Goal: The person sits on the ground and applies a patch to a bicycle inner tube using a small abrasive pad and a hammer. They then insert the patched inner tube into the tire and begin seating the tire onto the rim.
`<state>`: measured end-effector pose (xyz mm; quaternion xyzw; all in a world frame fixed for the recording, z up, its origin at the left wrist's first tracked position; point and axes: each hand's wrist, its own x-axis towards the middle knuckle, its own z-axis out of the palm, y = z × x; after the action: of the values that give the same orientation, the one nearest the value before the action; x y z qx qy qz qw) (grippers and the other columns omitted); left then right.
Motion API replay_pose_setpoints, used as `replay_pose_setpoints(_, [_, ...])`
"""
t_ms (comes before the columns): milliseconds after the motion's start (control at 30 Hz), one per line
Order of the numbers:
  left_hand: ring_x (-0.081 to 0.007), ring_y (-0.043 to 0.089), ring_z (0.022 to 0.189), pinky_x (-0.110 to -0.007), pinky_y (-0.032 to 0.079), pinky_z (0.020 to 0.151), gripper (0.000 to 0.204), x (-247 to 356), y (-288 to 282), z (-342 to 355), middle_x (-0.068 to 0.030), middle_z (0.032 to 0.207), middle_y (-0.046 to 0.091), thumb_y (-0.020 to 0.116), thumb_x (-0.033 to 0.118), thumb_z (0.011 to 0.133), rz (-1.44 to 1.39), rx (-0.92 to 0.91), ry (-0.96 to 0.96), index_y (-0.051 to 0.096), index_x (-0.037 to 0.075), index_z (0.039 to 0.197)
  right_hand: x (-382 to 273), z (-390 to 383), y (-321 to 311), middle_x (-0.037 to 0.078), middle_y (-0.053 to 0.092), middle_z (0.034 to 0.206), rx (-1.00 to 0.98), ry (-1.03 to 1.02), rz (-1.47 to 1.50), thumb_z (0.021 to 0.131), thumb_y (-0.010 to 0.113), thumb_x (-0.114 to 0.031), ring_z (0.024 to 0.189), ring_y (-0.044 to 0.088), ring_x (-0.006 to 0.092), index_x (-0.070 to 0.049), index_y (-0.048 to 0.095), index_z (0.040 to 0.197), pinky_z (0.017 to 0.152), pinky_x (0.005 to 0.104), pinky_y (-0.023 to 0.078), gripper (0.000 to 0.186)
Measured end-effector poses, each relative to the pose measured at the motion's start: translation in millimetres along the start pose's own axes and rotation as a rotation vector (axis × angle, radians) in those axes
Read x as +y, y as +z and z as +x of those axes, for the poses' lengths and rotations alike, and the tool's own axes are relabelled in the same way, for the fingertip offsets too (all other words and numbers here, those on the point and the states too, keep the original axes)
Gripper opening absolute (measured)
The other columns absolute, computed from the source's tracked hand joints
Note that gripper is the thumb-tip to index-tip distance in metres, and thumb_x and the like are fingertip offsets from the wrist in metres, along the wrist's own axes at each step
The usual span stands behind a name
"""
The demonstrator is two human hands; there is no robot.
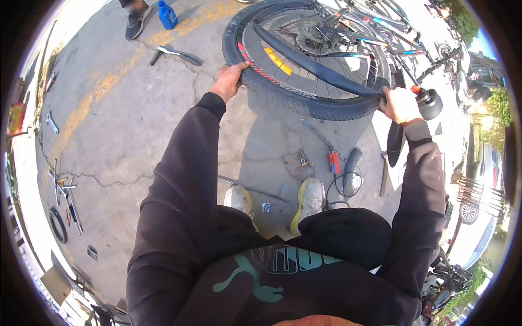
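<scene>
A bicycle wheel with a knobby black tyre (304, 104) lies tilted in front of me, still beside its bike frame. My left hand (230, 81) grips the tyre's near left edge, thumb on top and fingers partly hidden beneath. A smooth black inner tube (321, 69) loops out over the spokes and runs down to the right side of the wheel. There my right hand (401, 105) is closed on the tube at the tyre's edge; some fingertips are hidden. A yellow reflector (278, 61) sits among the spokes.
A hammer (384, 175), a red tool (333, 162) with a black cable and a long metal rod (253, 188) lie near my shoes. Several tools (68, 190) and a spanner (52, 123) lie left. Farther off are a blue bottle (167, 15) and another person's shoe (137, 22).
</scene>
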<state>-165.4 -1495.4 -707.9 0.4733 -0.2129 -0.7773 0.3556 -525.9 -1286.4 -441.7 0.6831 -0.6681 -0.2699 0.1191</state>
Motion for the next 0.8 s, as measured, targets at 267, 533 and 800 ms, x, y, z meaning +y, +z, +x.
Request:
replay_pose_setpoints(267, [-0.0234, 0.069, 0.082, -0.036, 0.056, 0.068, 0.041, -4, -8, 14, -0.0134, 0.1, 0.069, 0.077, 0.012, 0.083, -0.025, 0.001, 0.065, 0.057, -0.007, 0.113, 104, 16, -199, 0.018, 0.07, 0.091, 0.648, 0.339, -0.186, 0.097, 0.062, -0.03, 0.084, 0.07, 0.0312, -0.007, 0.062, 0.115, 0.071, 0.0385, 0.056, 0.03])
replay_pose_setpoints(533, [-0.0401, 0.057, 0.117, -0.046, 0.049, 0.098, 0.076, -14, -20, 16, -0.0299, 0.125, 0.058, 0.08, 0.034, 0.084, 1.053, 0.441, 0.665, 0.046, -0.018, 0.128, -90, 29, -87, 0.013, 0.065, 0.065, 0.306, -0.137, 0.304, 0.094, 0.061, -0.028, 0.063, 0.067, 0.0342, -0.006, 0.063, 0.096, 0.058, 0.044, 0.053, 0.022])
replay_pose_setpoints(800, [-0.0326, 0.054, 0.126, -0.058, 0.028, 0.113, 0.058, 12, 14, -25, -0.0166, 0.124, 0.065, 0.062, 0.055, 0.092, 1.231, -0.031, 0.683, 0.07, 0.0, 0.11, -76, 22, -17, 0.024, 0.063, 0.128, 0.306, -0.29, 1.189, 0.104, 0.047, -0.047, 0.121, 0.058, 0.0411, 0.002, 0.06, 0.127, 0.104, 0.0462, 0.045, 0.056])
